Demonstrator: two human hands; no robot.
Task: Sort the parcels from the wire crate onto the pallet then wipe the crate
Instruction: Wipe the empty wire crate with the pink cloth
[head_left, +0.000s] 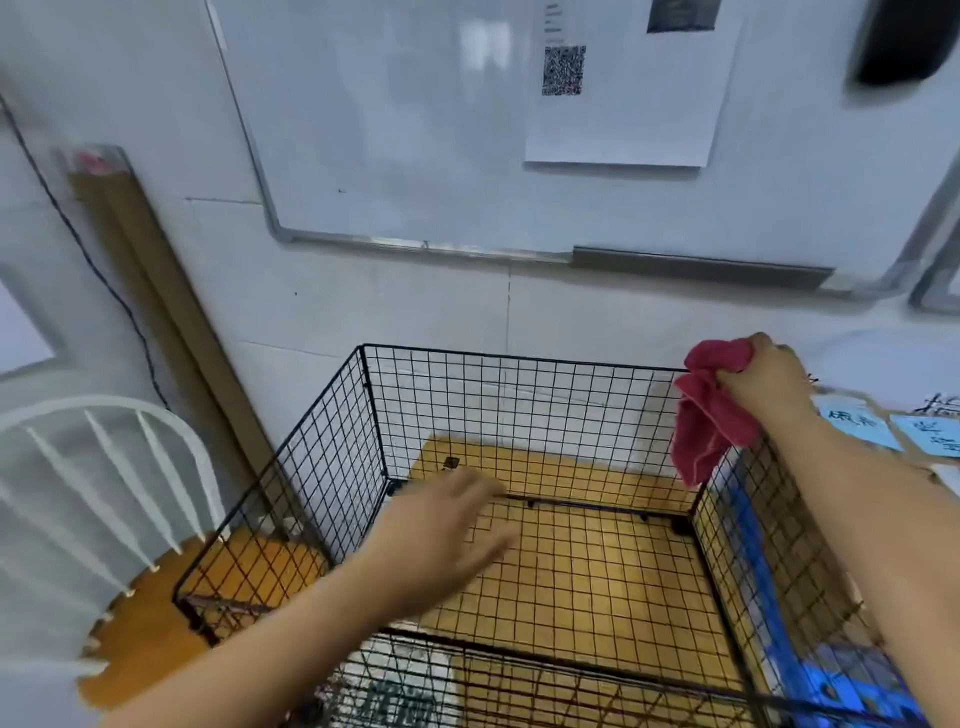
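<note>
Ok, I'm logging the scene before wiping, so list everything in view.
wire crate: 1, black, centre, no parcels inside
cloth: 1, red, crate's far right corner
whiteboard: 1, white, on wall
paper sheet: 1, white, on whiteboard
chair: 1, white, left
cardboard: count unclear, brown, leaning on left wall
pallet: 1, blue, right of crate
labels: 2, blue, far right
left hand: 1, open, over crate
right hand: 1, gripping cloth

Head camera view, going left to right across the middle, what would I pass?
In order: white chair → left hand → red cloth → right hand gripping it → blue paper labels. The wire crate spans most of these, so it is left out.
</note>
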